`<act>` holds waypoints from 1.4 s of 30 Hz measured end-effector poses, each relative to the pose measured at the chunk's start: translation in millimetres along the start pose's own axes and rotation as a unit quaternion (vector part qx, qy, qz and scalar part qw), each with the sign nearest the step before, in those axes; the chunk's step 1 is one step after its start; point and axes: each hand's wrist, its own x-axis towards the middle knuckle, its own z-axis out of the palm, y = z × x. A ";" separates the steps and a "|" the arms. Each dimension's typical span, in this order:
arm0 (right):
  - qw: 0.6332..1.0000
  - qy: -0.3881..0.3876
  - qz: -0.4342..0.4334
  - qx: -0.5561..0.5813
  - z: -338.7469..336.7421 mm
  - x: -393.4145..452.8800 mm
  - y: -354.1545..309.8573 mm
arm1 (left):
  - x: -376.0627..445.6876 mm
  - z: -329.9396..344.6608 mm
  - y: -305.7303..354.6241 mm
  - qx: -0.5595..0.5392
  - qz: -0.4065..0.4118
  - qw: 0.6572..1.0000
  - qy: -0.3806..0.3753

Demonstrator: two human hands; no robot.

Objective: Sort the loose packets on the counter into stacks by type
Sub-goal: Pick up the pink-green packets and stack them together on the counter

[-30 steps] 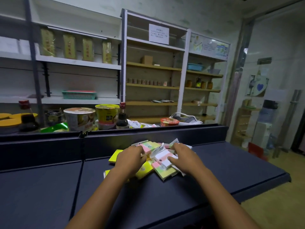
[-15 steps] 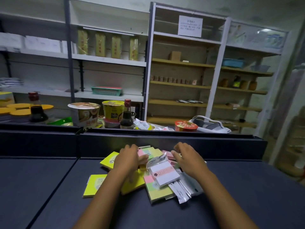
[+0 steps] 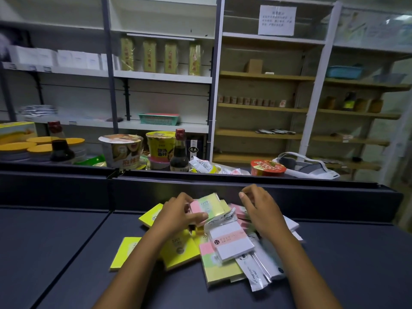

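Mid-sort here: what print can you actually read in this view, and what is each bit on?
"2209": pink-and-yellow packet gripped by the left hand.
"2201": yellow packet in the pile.
"22", rest hidden by the forearm: yellow packet at far left.
Chinese characters, too blurred to read: white-and-pink packet, noodle cup, paper notice.

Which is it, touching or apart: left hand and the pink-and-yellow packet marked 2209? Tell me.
Touching. The head view shows the left hand pinching the pink end of the 2209 packet, thumb underneath, fingers on top.
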 end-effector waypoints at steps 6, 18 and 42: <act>0.998 0.029 0.018 0.058 -9.9 -1.7 7.0 | -7.6 -1.5 7.7 -0.083 0.029 0.996 0.033; 0.995 -0.061 0.073 0.041 -13.8 -4.3 37.4 | -23.6 -16.9 28.0 -0.365 0.094 0.914 0.150; 0.978 -0.152 0.107 0.091 -25.8 -10.7 34.6 | -25.8 -11.3 27.8 -0.359 0.088 0.916 0.155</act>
